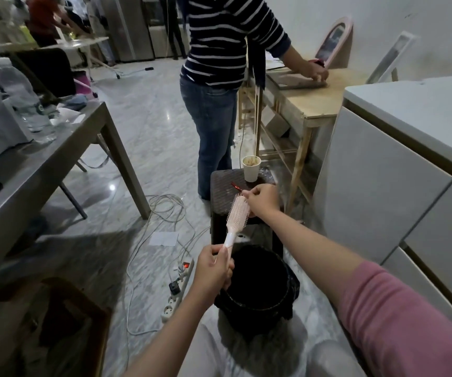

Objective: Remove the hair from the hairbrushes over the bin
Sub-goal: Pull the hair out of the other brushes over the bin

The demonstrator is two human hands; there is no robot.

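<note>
A pale pink hairbrush (235, 213) points up and away from me, its handle gripped in my left hand (214, 266) just above the near-left rim of the black bin (260, 306). My right hand (261, 200) is at the brush's far tip with its fingers pinched together; whether hair is between them is too small to tell. The bin is lined with a black bag and stands on the floor between my knees. A dark red object (236, 187) lies on the brown stool (222, 186) behind the brush.
A paper cup (251, 168) stands on the stool. A person in a striped top (219, 77) stands beyond it at a wooden table (311, 104). A power strip (180, 284) and cables lie on the floor at left. A grey table (56, 159) is left, white cabinets (398, 186) right.
</note>
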